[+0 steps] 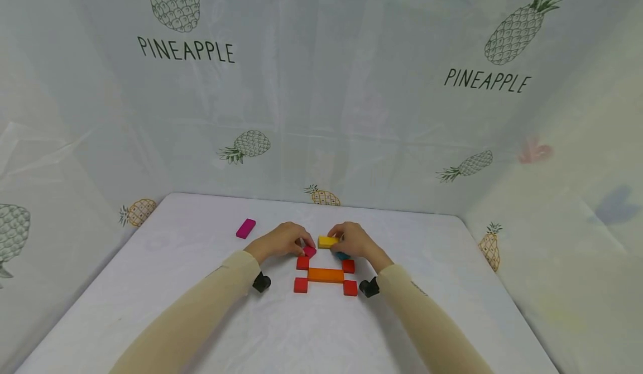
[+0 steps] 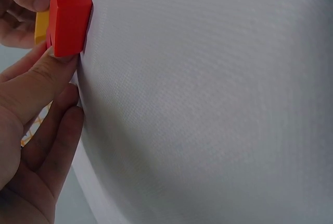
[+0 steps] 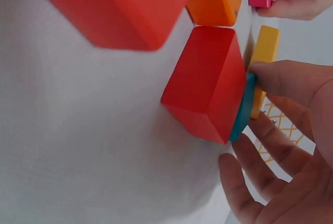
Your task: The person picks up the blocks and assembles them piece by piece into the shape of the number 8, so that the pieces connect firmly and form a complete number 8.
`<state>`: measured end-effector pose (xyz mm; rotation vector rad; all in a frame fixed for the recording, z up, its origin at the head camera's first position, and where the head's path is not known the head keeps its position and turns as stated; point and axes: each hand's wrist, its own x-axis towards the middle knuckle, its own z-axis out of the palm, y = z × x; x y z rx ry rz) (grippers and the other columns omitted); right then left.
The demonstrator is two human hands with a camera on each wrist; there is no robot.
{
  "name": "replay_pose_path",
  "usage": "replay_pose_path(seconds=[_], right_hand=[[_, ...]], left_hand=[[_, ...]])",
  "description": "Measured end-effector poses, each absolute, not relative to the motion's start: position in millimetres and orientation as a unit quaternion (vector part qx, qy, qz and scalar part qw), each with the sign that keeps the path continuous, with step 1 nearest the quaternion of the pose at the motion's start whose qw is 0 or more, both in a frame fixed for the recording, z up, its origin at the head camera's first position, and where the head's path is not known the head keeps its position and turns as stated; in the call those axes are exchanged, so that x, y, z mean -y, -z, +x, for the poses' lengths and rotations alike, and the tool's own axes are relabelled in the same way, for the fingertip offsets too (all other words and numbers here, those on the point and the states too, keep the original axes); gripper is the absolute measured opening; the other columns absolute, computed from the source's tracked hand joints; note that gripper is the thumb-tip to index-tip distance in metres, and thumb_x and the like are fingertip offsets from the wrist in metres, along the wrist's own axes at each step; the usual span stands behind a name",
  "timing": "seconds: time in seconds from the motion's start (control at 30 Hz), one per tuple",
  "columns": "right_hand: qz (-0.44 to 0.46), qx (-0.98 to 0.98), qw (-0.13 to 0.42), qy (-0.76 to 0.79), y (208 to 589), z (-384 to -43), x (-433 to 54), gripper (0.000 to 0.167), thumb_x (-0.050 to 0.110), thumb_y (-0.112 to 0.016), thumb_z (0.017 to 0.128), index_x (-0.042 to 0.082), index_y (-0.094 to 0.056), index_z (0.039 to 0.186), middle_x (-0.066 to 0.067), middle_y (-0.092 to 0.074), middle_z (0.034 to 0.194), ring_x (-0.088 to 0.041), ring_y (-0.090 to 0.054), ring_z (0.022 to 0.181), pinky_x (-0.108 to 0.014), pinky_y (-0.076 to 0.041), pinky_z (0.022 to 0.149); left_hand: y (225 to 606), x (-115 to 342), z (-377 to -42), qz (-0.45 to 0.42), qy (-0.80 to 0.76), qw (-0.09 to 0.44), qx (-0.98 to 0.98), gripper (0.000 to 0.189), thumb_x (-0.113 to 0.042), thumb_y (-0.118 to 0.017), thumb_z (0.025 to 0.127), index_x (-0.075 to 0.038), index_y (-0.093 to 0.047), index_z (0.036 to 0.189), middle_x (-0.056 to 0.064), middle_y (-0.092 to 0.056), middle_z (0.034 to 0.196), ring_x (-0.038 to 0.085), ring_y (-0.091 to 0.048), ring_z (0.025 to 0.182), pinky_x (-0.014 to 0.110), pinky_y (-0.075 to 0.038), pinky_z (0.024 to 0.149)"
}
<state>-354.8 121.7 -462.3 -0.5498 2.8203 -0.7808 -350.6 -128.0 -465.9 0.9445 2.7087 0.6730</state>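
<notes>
My left hand [image 1: 285,240] pinches a pink block [image 1: 310,252] between thumb and fingers, just behind the rear left red block [image 1: 303,263]. A yellow block [image 1: 326,242] lies farther back, its right end between the thumb and fingers of my right hand [image 1: 355,241]. Under that hand a teal block [image 3: 242,110] sits right behind the rear right red block [image 3: 205,78], partly hidden in the head view. Between the red blocks lies a long orange block [image 1: 325,275], with red ones at its corners.
A magenta block [image 1: 246,228] lies apart at the back left of the white-covered table [image 1: 321,335]. Behind the table hangs a pale curtain [image 1: 321,95] printed with pineapples. Black wrist cameras show below both wrists, the right one [image 1: 369,287] near the front right red block [image 1: 350,288].
</notes>
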Motion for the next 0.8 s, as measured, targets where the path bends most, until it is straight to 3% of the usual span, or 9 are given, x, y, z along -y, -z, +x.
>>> replay_pose_path(seconds=[0.8], right_hand=[[-0.196,-0.944,0.099,0.246,457.8,-349.6,-121.4,0.025,0.017,-0.083,0.093,0.014,-0.078,0.117,-0.005,-0.073,0.111,-0.022,-0.060,0.100,-0.045,-0.055,0.101]], left_hand=[[468.9,126.7,-352.9,0.309,-0.225,0.095,-0.919,0.028,-0.013,-0.083,0.094,-0.025,-0.081,0.119,-0.011,-0.072,0.109,0.010,-0.061,0.094,0.029,-0.054,0.090]])
